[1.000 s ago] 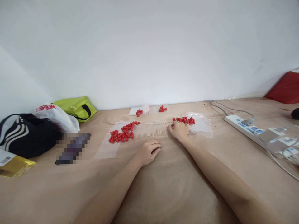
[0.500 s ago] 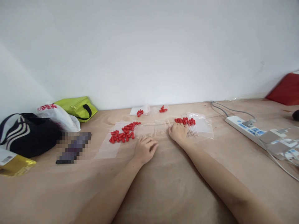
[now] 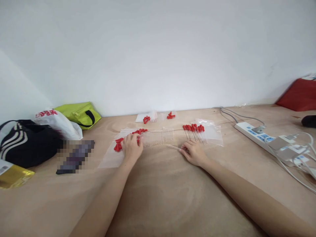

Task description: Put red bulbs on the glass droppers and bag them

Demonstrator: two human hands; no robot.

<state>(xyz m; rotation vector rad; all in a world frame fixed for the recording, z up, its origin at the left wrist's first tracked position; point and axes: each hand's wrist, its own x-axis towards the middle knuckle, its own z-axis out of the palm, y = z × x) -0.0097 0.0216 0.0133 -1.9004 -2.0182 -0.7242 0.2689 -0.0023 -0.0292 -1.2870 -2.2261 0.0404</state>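
My right hand [image 3: 194, 152] pinches a thin clear glass dropper tube [image 3: 174, 147], which points left just above the table. My left hand [image 3: 132, 146] is bent down over the pile of red rubber bulbs [image 3: 118, 144]; its fingertips are hidden among them, so whether it grips one does not show. Between the hands, clear glass tubes [image 3: 153, 137] lie side by side in a row. Beyond my right hand are several droppers with red bulbs [image 3: 194, 127] fitted on their tubes, lying on clear plastic bags [image 3: 214, 134].
Near the wall are more red bulbs [image 3: 146, 119] and small bags [image 3: 139, 117]. A power strip [image 3: 254, 135] with chargers and cables lies right. At left are a black bag [image 3: 37, 141], a white plastic bag [image 3: 61, 123], a green bag [image 3: 79, 113] and a blurred-out dark object [image 3: 76, 157].
My right hand has drawn back from the tube row toward me, now with one glass tube in it. My left hand has moved left and forward onto the red bulbs.
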